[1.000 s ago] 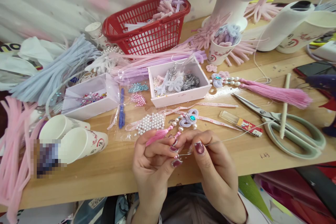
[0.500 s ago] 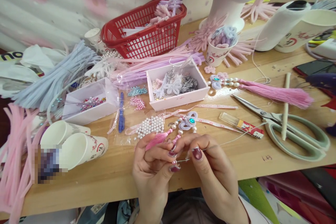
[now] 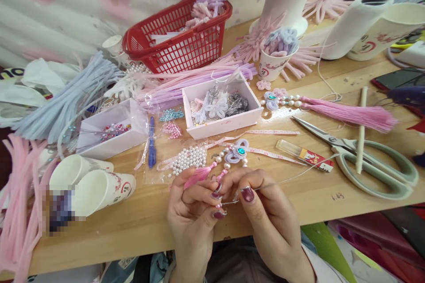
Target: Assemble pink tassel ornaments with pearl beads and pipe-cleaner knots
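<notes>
Both hands meet near the table's front edge. My left hand [image 3: 192, 216] is closed, its thumb and fingertips pinching a tiny pink bead [image 3: 218, 205]. A pink tassel [image 3: 199, 175] lies against its fingers. From the bead a thin, shiny needle [image 3: 229, 202] runs to my right hand [image 3: 268, 212], which is closed with thumb and forefinger pressed together at its other end. Pale thread [image 3: 299, 173] trails off to the right. Just beyond the fingers rests a beaded flower ornament [image 3: 239, 151] with a turquoise stone, joined to pearls. Fingers partly hide the tassels and bead.
Large scissors [image 3: 345, 146] and a small clear case [image 3: 303, 155] lie right. Loose white pearls [image 3: 190, 160], a white box [image 3: 226, 126] and a tape measure [image 3: 262, 154] lie ahead. Paper cups [image 3: 102, 194] stand left; a red basket [image 3: 179, 48] is at the back.
The hands keep almost the same pose, with the needle and bead still between them. The view has shifted very slightly.
</notes>
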`<state>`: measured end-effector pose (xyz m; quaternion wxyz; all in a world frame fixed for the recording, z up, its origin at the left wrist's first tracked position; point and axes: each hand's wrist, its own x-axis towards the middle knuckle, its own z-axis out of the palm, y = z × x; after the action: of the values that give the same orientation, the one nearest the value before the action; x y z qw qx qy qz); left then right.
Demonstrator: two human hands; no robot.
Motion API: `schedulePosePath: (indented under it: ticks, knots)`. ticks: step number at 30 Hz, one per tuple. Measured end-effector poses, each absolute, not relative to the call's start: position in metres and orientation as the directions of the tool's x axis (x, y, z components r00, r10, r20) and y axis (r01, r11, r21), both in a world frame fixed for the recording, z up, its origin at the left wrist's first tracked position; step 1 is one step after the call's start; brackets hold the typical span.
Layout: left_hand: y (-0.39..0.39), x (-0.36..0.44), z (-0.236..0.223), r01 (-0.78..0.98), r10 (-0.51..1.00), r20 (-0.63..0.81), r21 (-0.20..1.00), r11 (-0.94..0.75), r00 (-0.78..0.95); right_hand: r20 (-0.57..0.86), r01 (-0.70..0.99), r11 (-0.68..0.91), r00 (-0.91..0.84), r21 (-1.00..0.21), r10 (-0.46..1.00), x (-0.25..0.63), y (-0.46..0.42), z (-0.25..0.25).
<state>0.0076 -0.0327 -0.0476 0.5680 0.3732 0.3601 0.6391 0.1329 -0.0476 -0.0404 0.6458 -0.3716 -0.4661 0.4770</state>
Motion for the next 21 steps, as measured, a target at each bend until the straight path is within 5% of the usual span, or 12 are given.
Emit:
schedulePosePath:
  ticks: [10, 21]
  knots:
    - [-0.0314, 0.0122, -0.0441, -0.458, 0.977, 0.039, 0.879, -0.133, -0.209, 0.246, -0.224, 0.281, 0.174, -0.933, 0.954, 0.1319, -0.0494, -0.0397]
    - [-0.0312, 0.0156, -0.0429, -0.453, 0.987, 0.095, 0.88, -0.146, -0.133, 0.245, -0.181, 0.269, 0.144, -0.946, 0.959, 0.1327, -0.0514, -0.0447]
